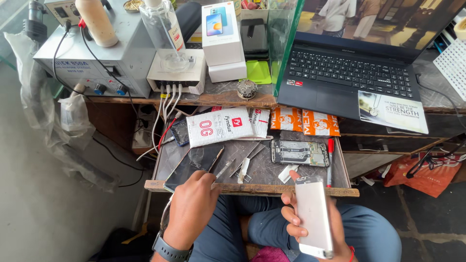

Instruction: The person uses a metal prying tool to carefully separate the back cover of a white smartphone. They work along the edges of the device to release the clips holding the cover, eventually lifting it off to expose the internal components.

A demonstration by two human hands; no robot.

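The slim white phone back panel (pixel 314 216) is pinched in the right hand (pixel 318 223), while thin metal tweezers (pixel 224 169) are gripped by the left hand (pixel 191 208); the cracked black screen (pixel 194 164) could be scratched by a slip.

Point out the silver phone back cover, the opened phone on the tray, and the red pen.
Silver phone back cover (pixel 314 218), head view, middle of its back.
Opened phone (pixel 300 153), head view, centre of its exposed inside.
Red pen (pixel 330 162), head view, mid-barrel.
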